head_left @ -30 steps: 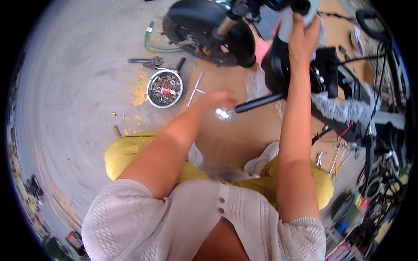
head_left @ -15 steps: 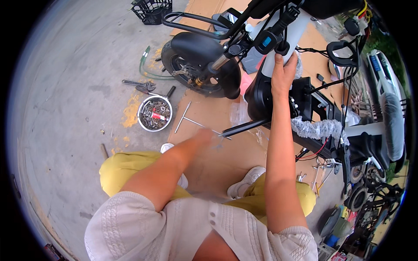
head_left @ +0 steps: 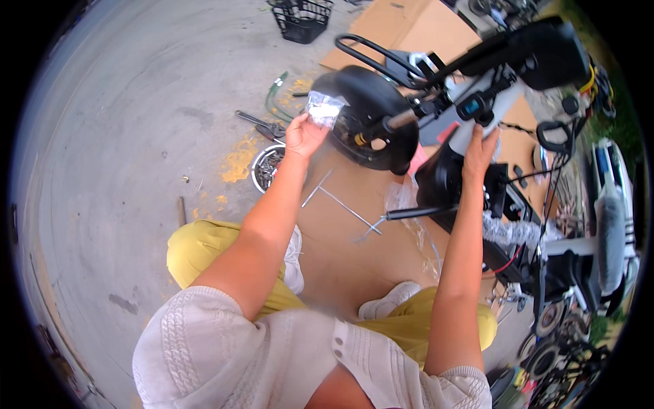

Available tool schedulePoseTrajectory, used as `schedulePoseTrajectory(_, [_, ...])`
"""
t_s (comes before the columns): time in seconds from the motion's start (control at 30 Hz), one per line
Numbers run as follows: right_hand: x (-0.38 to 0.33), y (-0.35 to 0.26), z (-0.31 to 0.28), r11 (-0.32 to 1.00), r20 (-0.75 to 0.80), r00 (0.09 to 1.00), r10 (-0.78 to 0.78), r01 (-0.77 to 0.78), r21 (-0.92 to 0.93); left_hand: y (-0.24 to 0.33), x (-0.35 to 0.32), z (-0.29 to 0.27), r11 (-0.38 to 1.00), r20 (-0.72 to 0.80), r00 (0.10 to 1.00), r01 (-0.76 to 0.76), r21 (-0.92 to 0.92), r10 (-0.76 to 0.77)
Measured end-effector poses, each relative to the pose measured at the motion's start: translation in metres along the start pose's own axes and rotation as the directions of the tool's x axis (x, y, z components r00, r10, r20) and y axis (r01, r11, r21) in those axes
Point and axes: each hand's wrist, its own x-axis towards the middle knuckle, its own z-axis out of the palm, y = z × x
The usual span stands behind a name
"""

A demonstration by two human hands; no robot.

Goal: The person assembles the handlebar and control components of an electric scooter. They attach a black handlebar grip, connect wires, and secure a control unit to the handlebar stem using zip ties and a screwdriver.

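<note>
My left hand (head_left: 303,135) is raised and holds a small clear plastic bag (head_left: 323,108) pinched between its fingers, close to the black wheel and fender (head_left: 375,116) of a scooter. My right hand (head_left: 481,151) rests flat on the scooter's pale steering column (head_left: 471,129), just below the black handlebar (head_left: 477,58) with a small display. A metal T-shaped wrench (head_left: 344,206) lies on the ground between my arms.
A round metal bowl of small parts (head_left: 264,167) sits on the concrete beside pliers (head_left: 262,124). A black crate (head_left: 303,18) stands far back. Cardboard (head_left: 395,27) lies under the scooter. Cables and more scooter parts crowd the right side.
My left hand has risen from near the ground up toward the wheel, carrying the plastic bag. The view has tilted up, showing more of the scooter; my right hand stays on the column.
</note>
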Motion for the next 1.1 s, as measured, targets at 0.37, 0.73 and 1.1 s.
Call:
schedulePoseTrajectory(0.37, [0.0, -0.007, -0.005, 0.999, 0.084, 0.996, 0.019, -0.022, 0.031, 0.077, 0.035, 0.065, 0.853, -0.179, 0.886, -0.461, -0.245, 0.428])
schedulePoseTrajectory(0.73, [0.004, 0.001, -0.01, 0.997, 0.101, 0.994, 0.037, -0.043, 0.057, 0.078, 0.04, 0.085, 0.791, -0.109, 0.939, -0.333, -0.513, 0.325])
schedulePoseTrajectory(1.1, [0.003, -0.001, -0.006, 0.997, 0.092, 0.995, 0.038, -0.044, 0.062, 0.072, 0.019, 0.1, 0.874, 0.306, 0.928, -0.04, -0.485, 0.212])
